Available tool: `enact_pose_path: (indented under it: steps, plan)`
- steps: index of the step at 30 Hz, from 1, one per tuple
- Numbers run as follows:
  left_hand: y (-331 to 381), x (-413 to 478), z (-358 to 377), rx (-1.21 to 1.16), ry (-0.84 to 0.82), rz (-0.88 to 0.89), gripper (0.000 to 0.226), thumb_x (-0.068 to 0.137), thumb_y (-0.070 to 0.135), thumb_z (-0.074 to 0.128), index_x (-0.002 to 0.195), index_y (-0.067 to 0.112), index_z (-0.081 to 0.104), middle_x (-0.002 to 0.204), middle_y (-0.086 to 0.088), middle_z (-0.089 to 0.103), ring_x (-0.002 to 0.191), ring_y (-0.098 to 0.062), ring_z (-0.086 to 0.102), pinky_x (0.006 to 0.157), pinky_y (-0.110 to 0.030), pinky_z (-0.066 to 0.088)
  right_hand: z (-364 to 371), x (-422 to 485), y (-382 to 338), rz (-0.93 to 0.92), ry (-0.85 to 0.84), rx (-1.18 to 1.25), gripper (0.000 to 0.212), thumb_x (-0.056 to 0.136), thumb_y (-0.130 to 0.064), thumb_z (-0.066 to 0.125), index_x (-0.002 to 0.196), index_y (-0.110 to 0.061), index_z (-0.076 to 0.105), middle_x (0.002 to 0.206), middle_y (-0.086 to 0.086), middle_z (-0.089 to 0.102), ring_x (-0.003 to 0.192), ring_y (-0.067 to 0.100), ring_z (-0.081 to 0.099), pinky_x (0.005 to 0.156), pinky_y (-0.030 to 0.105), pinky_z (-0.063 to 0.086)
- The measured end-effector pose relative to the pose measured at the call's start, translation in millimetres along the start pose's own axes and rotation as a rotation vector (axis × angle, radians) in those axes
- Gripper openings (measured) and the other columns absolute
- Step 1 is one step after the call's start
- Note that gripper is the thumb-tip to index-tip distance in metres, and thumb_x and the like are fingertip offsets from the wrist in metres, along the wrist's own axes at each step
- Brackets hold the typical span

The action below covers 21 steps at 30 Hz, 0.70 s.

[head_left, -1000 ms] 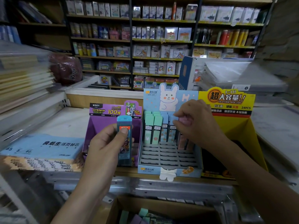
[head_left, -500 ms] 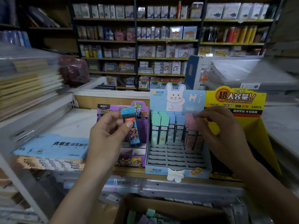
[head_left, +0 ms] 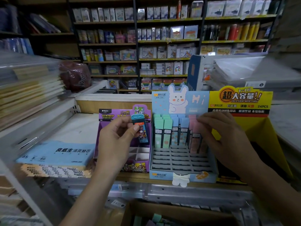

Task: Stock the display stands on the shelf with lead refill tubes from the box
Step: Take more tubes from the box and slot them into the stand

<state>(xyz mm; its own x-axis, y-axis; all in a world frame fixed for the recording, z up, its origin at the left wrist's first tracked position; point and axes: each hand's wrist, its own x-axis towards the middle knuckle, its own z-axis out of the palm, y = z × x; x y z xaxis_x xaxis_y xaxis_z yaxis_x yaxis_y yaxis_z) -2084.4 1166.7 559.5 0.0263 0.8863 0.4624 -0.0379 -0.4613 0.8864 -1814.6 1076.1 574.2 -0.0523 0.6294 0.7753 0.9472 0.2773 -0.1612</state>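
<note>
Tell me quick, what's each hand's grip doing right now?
Left hand: closed, pinching a blue refill tube.
Right hand: fingertips on the pink tubes in the rabbit stand; cannot tell whether it holds one.

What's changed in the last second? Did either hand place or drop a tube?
The left hand tilted its blue tube from upright to leaning, top leftward, before the purple stand. Nothing taken or released. The right hand keeps its fingers on the pink tubes in the blue stand; its green and blue tubes unchanged.
</note>
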Motion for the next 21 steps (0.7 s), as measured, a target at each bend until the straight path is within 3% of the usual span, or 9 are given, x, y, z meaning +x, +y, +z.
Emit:
enact_pose_path:
  steps: [3,6,9,12,16,21]
  plan:
    - [-0.2,-2.3,1.7,0.083,0.035,0.013,0.019,0.088,0.005,0.075,0.088,0.024,0.073,0.079,0.003,0.073,0.080,-0.018,0.073,0.074,-0.030,0.060,2.2,0.8,0.3,-0.012,0.019,-0.001,0.026,0.090,-0.018,0.066,0.111,-0.004,0.073,0.109,0.008,0.069,0.101,0.025,0.056,0.089,0.026,0.043]
    - [-1.0,-5.3,1.6,0.301,0.082,0.069,0.010,0.084,0.017,0.081,0.088,0.024,0.076,0.078,0.013,0.074,0.077,0.001,0.069,0.072,-0.013,0.053,3.4,1.5,-0.3,-0.005,0.027,0.003,0.026,0.090,-0.021,0.065,0.108,-0.004,0.074,0.107,0.007,0.069,0.099,0.025,0.056,0.089,0.021,0.038]
    - [-0.2,-6.8,2.3,0.384,0.094,0.072,0.012,0.082,0.021,0.083,0.093,0.020,0.079,0.080,0.015,0.076,0.077,0.006,0.069,0.069,-0.007,0.051,3.6,1.9,-0.6,-0.003,0.025,0.006,0.026,0.090,-0.022,0.066,0.108,-0.006,0.074,0.107,0.006,0.069,0.099,0.025,0.055,0.089,0.021,0.037]
    - [1.5,-7.0,4.1,0.427,0.095,0.079,0.013,0.080,0.021,0.085,0.091,0.023,0.078,0.078,0.017,0.074,0.075,0.007,0.069,0.068,-0.012,0.055,3.1,1.6,-0.8,-0.005,0.035,0.009,0.024,0.089,-0.021,0.067,0.107,-0.007,0.074,0.106,0.005,0.069,0.098,0.025,0.055,0.088,0.024,0.039]
    - [0.7,-4.8,5.8,0.531,0.075,0.060,0.015,0.078,0.023,0.087,0.083,0.025,0.072,0.072,0.016,0.071,0.072,0.001,0.069,0.071,-0.034,0.062,3.5,1.1,-0.3,0.002,0.028,-0.002,0.023,0.088,-0.018,0.070,0.107,-0.005,0.074,0.107,0.005,0.069,0.099,0.024,0.054,0.088,0.022,0.038]
    - [-0.7,-5.3,4.2,0.623,0.057,0.043,0.018,0.079,0.032,0.085,0.075,0.028,0.069,0.067,0.017,0.069,0.067,-0.001,0.067,0.065,-0.038,0.060,4.3,1.7,0.4,0.005,0.018,-0.016,0.024,0.087,-0.016,0.072,0.108,-0.006,0.074,0.108,0.005,0.069,0.100,0.022,0.054,0.088,0.022,0.038]
